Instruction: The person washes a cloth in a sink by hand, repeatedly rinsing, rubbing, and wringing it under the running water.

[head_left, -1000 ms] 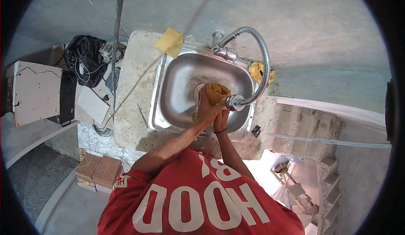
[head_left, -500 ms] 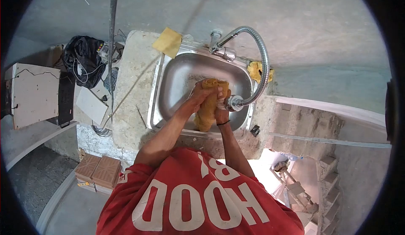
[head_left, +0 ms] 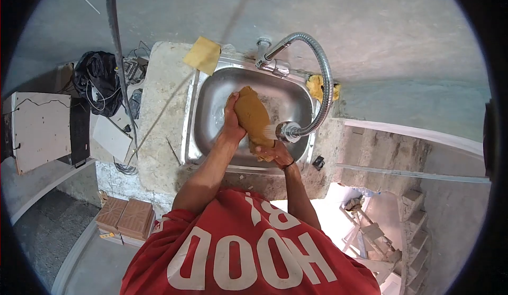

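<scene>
A wet yellow-brown cloth (head_left: 253, 116) is stretched between my two hands over the metal sink (head_left: 211, 91). My left hand (head_left: 232, 119) grips its upper left side. At the lower right end, my right hand (head_left: 274, 153) holds the cloth, with a dark band round that wrist. Water sprays onto the cloth from the faucet head (head_left: 290, 131), which hangs from a curved flexible metal hose (head_left: 329, 83) just right of the cloth.
A yellow square cloth (head_left: 202, 55) lies on the sink's back left corner, and a crumpled yellow piece (head_left: 318, 87) at the back right. Black bag (head_left: 98, 80) and cables lie left. A small black object (head_left: 318, 162) sits right of the sink. Stairs descend at right.
The cloth has been opened out from a bunched shape into a longer, smoother one. My left hand has shifted left and my right hand lower, so they are farther apart.
</scene>
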Demonstrator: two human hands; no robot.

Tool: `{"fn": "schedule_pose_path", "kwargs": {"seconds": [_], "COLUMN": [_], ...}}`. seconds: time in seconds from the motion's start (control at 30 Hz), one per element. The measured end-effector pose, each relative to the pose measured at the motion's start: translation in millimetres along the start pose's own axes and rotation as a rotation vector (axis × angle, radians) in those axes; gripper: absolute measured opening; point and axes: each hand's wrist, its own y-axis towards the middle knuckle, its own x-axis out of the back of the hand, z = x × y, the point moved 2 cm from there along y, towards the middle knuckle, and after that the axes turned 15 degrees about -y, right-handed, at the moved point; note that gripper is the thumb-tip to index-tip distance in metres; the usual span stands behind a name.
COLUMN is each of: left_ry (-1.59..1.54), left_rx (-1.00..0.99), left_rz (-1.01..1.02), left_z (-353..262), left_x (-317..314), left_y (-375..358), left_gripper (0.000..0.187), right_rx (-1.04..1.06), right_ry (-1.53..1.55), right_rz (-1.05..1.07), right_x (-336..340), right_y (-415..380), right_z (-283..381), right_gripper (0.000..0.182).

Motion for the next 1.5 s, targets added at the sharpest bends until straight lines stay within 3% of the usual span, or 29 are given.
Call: {"fn": "schedule_pose_path", "kwargs": {"seconds": [0.13,0.2,0.23,0.3,0.33,0.4,0.5,0.63,0.7,0.73,0.8,0.83,0.9,0.97,1.03,1.1,1.13,1.2,1.27,1.3,1.33,1.37,1.5], "left_ry": [-0.004,-0.019,-0.017,-0.013,-0.037,-0.064,-0.042,-0.123,-0.204,-0.228,-0.253,-0.24,-0.227,-0.239,-0.16,-0.08,-0.227,-0.377,-0.191,-0.193,-0.267,-0.34,-0.349], "left_rx": [-0.025,-0.016,-0.032,-0.045,-0.049,-0.054,-0.069,-0.062,-0.05,-0.004,0.04,0.134,0.225,0.413,0.42,0.421,0.403,0.389,0.267,0.264,0.355,0.443,0.468], "left_rz": [0.02,0.006,0.022,0.037,0.072,0.105,0.073,0.101,0.091,0.152,0.214,0.266,0.31,0.295,0.234,0.175,0.131,0.084,0.288,0.291,0.36,0.43,0.512], "left_z": [-6,-6,-6,-6,-8,-8,-12,-13,-13,-16,-20,-21,-22,-19,-18,-16,-16,-10,-2,-2,-3,-4,-10], "left_x": [-2,-3,-5,-5,-6,-10,-16,-19,-11,-6,6,11,18,19,3,2,12,19,3,7,8,10,8], "left_y": [0,-2,-5,-6,-4,-3,-6,-12,-12,-10,-4,0,-1,-8,-22,-30,-30,-31,-31,-25,-18,-14,-18], "left_gripper": [0.053,0.054,0.055,0.056,0.057,0.057,0.059,0.073,0.08,0.084,0.088,0.087,0.085,0.074,0.069,0.063,0.058,0.054,0.047,0.047,0.045,0.043,0.045], "right_rx": [-0.021,-0.216,-0.213,-0.323,-0.324,0.436,0.273,0.254,0.123,0.122,0.456,0.456,0.705,0.77,0.831,0.232,0.234,0.572,0.654,0.741,0.748,0.735,0.603], "right_ry": [0.265,-0.181,-0.178,-0.557,-0.556,-0.159,0.003,0.019,0.057,0.058,-0.299,-0.301,-1.106,-1.245,-1.386,-0.681,-0.682,-1.356,-1.432,-1.503,-1.504,-1.324,-0.584], "right_rz": [0.135,0.194,0.192,0.184,0.183,0.218,0.234,0.26,0.453,0.453,0.176,0.178,-0.396,-0.455,-0.523,-0.283,-0.283,-0.339,-0.41,-0.472,-0.466,-0.329,0.152], "right_x": [-1,27,26,19,22,22,39,39,39,35,22,18,13,10,16,34,34,28,15,10,8,4,2], "right_y": [2,36,34,14,25,50,48,32,12,17,31,28,13,4,-1,5,4,-2,-7,-7,-3,1,6], "right_z": [8,-29,-10,43,23,-8,-16,10,39,31,20,19,24,32,22,-11,-8,5,27,33,35,38,36], "right_gripper": [0.098,0.096,0.096,0.098,0.098,0.075,0.078,0.09,0.087,0.087,0.083,0.083,0.079,0.074,0.07,0.071,0.071,0.07,0.077,0.085,0.085,0.088,0.104]}}
